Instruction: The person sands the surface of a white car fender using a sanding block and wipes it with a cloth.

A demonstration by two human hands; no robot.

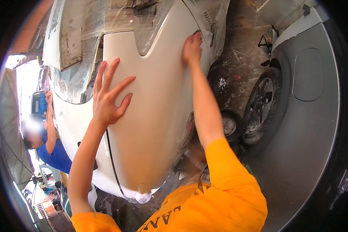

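Observation:
A smooth white car body panel (154, 100) fills the middle of the view. My left hand (109, 96) lies on its left part with fingers spread, across the dark seam, and holds nothing. Toward the far right edge of the same panel, my right hand (192, 48) presses down with its fingers bunched together. Something dark shows at those fingertips, too small and covered to name. Masking paper under clear plastic film (118, 15) covers the area beyond the panel, and more masking sheet (216, 27) hangs past its right edge.
A grey car (305, 127) with a black wheel (261, 104) stands close on my right, leaving a narrow strip of stained floor (236, 65). Another wheel (230, 124) sits low between the cars. At the left, a person in a blue shirt (58, 156) reaches toward the white car.

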